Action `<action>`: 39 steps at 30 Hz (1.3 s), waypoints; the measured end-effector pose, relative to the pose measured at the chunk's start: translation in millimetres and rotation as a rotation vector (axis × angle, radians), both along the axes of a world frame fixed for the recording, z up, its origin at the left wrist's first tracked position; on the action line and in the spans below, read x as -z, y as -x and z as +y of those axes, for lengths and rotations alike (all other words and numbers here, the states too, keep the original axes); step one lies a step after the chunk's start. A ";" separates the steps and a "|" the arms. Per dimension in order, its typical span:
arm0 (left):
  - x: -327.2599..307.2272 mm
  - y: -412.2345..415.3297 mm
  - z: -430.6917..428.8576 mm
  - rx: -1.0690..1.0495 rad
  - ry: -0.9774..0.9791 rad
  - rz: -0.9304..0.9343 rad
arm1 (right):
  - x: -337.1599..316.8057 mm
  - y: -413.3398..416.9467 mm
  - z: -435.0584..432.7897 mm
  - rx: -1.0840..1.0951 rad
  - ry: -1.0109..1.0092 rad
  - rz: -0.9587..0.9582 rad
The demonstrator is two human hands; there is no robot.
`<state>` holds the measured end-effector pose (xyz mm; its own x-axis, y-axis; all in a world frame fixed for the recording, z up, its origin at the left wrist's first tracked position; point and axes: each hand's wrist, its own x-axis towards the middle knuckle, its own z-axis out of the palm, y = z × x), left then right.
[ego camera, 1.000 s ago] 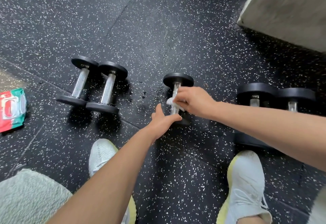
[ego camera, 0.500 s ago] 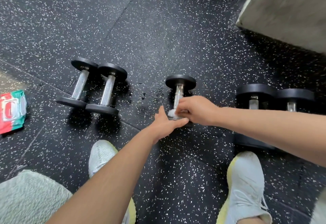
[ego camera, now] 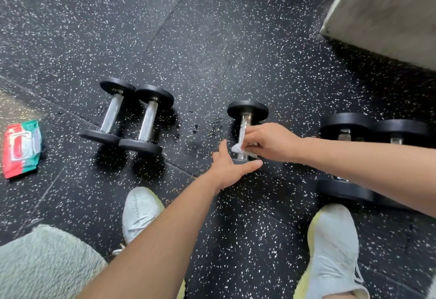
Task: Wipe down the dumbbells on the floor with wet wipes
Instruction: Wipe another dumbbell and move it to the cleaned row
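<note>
Head view: five dumbbells [ego camera: 247,110], one wipe pack [ego camera: 21,149]; right grip [ego camera: 271,142] around one wipe [ego camera: 237,149], left grip [ego camera: 230,168] flat.

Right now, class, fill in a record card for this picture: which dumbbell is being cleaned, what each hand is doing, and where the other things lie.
being wiped: middle dumbbell, lying on the speckled floor
right hand: grips a wet wipe against the chrome handle
left hand: fingers straight, resting on the near plate
to its left: small dumbbell pair, side by side
to its right: larger dumbbell pair, partly hidden by the right forearm
wipes pack: on the floor, far left
</note>
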<state>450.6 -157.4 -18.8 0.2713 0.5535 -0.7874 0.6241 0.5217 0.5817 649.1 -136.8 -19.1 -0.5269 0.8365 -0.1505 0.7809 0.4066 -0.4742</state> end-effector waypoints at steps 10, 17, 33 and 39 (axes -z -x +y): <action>-2.1 -8.3 -0.6 -0.053 0.004 -0.029 | 4.7 0.4 1.3 0.105 -0.053 -0.003; 0.2 -9.1 1.1 -0.072 0.056 -0.006 | 1.3 -4.8 17.9 0.290 -0.033 0.065; 5.3 -26.1 -4.3 -0.086 0.171 0.102 | 2.9 -9.2 3.6 0.273 -0.078 0.034; 0.7 -29.3 -5.9 -0.086 0.104 0.103 | -5.8 -2.7 -15.9 0.002 0.065 -0.101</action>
<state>479.9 -163.2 -19.6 0.1414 0.4849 -0.8630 0.6278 0.6301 0.4569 651.8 -152.7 -13.3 -0.5043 0.8245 -0.2566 0.8270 0.3756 -0.4184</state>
